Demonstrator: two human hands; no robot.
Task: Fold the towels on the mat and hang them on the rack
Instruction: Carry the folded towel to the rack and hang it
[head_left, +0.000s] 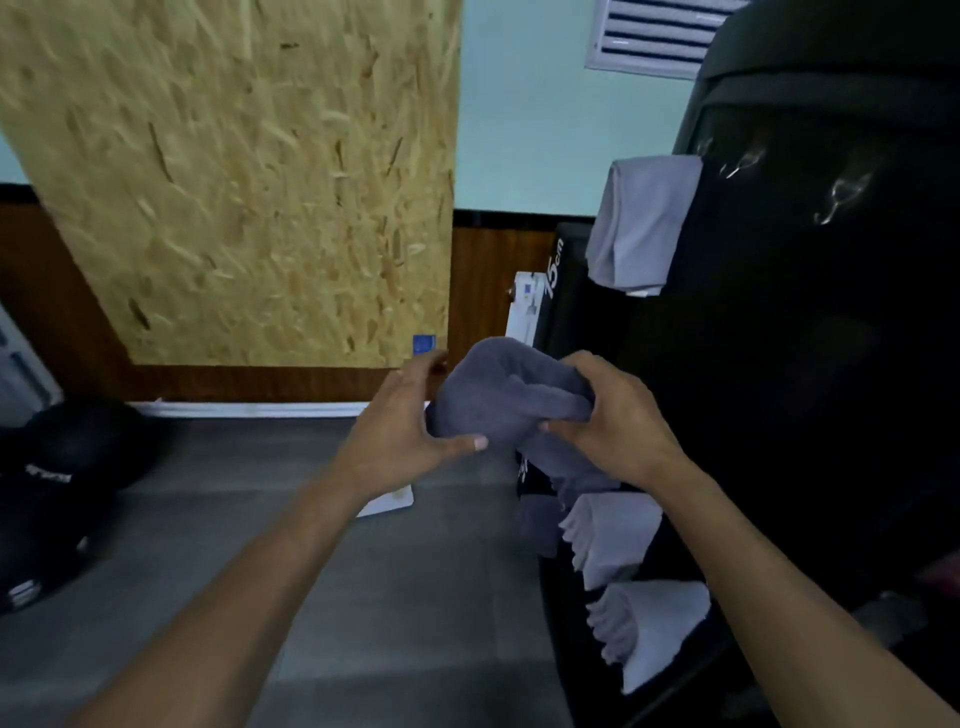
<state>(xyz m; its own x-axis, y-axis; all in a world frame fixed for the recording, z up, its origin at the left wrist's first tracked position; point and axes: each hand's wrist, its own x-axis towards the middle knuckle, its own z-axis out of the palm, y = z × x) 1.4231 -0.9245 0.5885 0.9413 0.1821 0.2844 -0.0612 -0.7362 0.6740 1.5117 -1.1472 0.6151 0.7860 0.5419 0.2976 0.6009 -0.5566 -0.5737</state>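
Towel in hand: a grey towel (506, 400), bunched and partly folded, held up in the air between both hands, just in front of the dark rack.
Left hand (410, 431): fingers curled behind the towel's left edge, thumb stretched across its lower front, so it grips the cloth.
Right hand (610, 410): fingers closed round a gathered fold at the towel's right side, pinching it; a tail of the cloth hangs below this hand.
Rack (810, 364): a tall black piece on the right, too dark to make out its bars.
Hung towels: one pale grey towel (641, 223) draped high on the rack's left side; two more folded pale towels (613, 535) (649, 629) hang lower down, one under the other.
Floor (395, 597): grey, smooth, with a small white card lying flat near the left wrist.
Wall: a chipboard panel (249, 176) leans against it; pale green paint above, brown wood panelling below, white skirting at the bottom.
Far left: a black bag (57, 483) on the floor.
Top right: a white vent (654, 36) in the wall.
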